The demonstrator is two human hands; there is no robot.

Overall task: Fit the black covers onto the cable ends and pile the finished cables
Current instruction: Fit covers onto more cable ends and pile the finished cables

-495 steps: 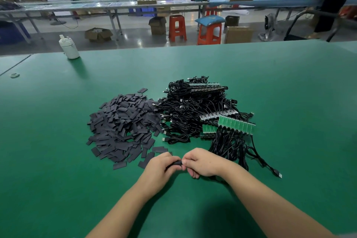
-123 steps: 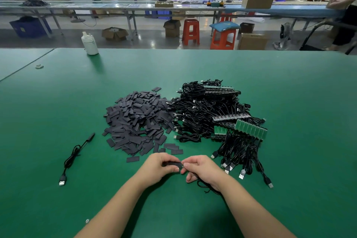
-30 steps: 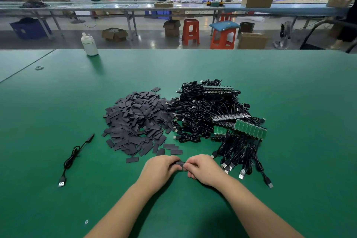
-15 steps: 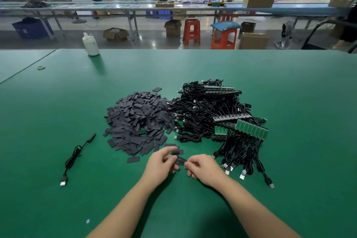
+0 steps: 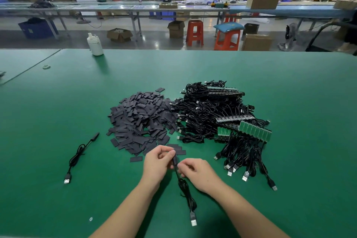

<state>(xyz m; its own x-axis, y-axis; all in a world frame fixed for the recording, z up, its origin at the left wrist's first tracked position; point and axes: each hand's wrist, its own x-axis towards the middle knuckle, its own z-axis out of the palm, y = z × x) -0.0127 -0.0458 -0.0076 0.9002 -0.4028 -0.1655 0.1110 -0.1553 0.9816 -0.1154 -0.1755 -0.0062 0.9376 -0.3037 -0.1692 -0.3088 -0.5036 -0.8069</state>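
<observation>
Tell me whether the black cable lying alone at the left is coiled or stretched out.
Stretched out: the lone black cable runs nearly straight, loosely kinked mid-length, USB plug nearest the camera.

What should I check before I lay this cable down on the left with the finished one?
1. Cover on the cable end: a black cover sits at the fingertips, but whether it is fully seated: cannot tell.
2. Grip: left hand pinches the covered end, right hand pinches the held cable just below it: ok.
3. Free end: its USB plug hangs toward you, apart from the cable bundle: ok.
4. Drop spot: one finished cable lies on the left, bare green table around it: ok.
5. Path: loose covers lie beyond the left hand, not beside it: ok.
</observation>
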